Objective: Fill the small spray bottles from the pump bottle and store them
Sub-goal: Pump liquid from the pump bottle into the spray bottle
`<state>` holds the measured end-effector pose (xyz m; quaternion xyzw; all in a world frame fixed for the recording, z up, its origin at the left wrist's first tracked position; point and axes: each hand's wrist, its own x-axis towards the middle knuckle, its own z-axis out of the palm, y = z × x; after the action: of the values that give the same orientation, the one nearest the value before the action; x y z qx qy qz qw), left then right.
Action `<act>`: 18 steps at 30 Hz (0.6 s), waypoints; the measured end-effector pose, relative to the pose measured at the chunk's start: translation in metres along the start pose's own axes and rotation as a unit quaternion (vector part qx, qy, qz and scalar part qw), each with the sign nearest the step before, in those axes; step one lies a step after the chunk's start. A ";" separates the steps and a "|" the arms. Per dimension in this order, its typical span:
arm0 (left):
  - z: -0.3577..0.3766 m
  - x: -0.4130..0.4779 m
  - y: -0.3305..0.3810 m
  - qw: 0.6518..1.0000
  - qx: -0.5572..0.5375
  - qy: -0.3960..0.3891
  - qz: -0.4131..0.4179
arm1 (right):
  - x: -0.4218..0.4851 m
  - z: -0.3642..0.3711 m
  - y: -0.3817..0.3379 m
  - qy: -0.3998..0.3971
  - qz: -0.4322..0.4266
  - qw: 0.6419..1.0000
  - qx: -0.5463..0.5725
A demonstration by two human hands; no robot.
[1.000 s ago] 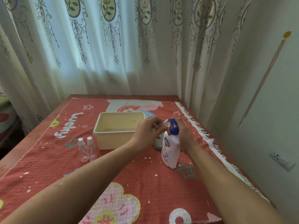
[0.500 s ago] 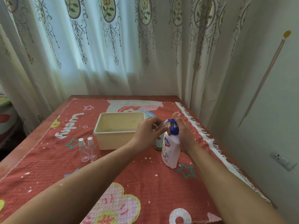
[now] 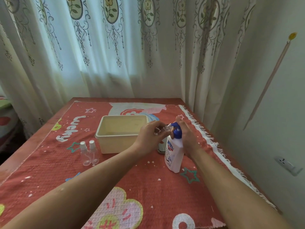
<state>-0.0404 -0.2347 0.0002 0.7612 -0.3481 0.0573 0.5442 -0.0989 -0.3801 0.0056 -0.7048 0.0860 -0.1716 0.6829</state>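
The left grip [image 3: 148,138] holds a small spray bottle [image 3: 162,129], tilted, its mouth at the nozzle of the pump bottle [image 3: 173,156] on the counter [image 3: 49,162]. The right grip [image 3: 187,136] presses the blue pump head [image 3: 177,133] with straight fingers.

A red cloth [image 3: 140,182] with stars, flowers and white letters is covering most of a wooden table [image 3: 24,151], its white fringe [image 3: 214,146] trailing along the right edge. A small dark-rimmed object [image 3: 160,148] is lying on the cloth right of the middle; what it is cannot be told. Pale curtains [image 3: 115,47] printed with flower ovals are hanging behind the table, daylight glowing through them. On the right, a plain wall [image 3: 264,113] is carrying a white socket [image 3: 288,164], and a thin stick [image 3: 270,80] with a yellow tip is leaning slantwise against it. At the far left, patterned fabric [image 3: 6,116] is showing beyond the table.
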 end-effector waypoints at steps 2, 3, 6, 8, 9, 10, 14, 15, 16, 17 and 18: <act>-0.001 0.001 0.001 1.000 0.009 -0.003 0.003 | 0.001 0.000 0.001 0.000 0.001 1.000 0.007; -0.001 0.001 0.000 1.000 0.011 -0.003 0.005 | 0.002 -0.001 0.001 0.000 0.001 1.000 0.005; -0.001 0.001 0.001 1.000 0.016 -0.005 0.010 | 0.002 -0.001 0.003 0.002 0.001 1.000 -0.004; -0.001 0.001 0.001 1.000 0.015 -0.004 0.011 | 0.001 0.000 0.003 0.013 0.004 1.000 0.000; -0.001 0.001 0.000 1.000 0.017 -0.004 0.011 | 0.001 0.001 0.002 0.018 0.007 1.000 0.004; -0.001 0.002 0.001 1.000 0.018 -0.004 0.012 | 0.000 0.001 0.001 0.022 0.008 1.000 0.009; 0.001 0.002 -0.001 1.000 0.010 -0.008 0.013 | 0.000 0.000 0.002 0.019 0.010 1.000 0.000; 0.001 0.002 -0.002 1.000 0.008 -0.007 0.014 | 0.001 0.000 0.002 0.015 0.006 1.000 -0.010; 0.002 0.002 -0.002 1.000 0.009 -0.006 0.014 | 0.001 0.000 0.002 0.010 -0.001 1.000 -0.014; 0.002 0.002 -0.002 1.000 0.009 -0.004 0.014 | 0.002 -0.001 0.002 0.008 -0.008 1.000 -0.015; 0.002 0.002 -0.002 1.000 0.009 -0.003 0.014 | 0.002 -0.001 0.002 0.010 -0.013 1.000 -0.014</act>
<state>-0.0380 -0.2373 -0.0017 0.7615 -0.3599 0.0654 0.5351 -0.0974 -0.3816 0.0041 -0.7133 0.0862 -0.1864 0.6701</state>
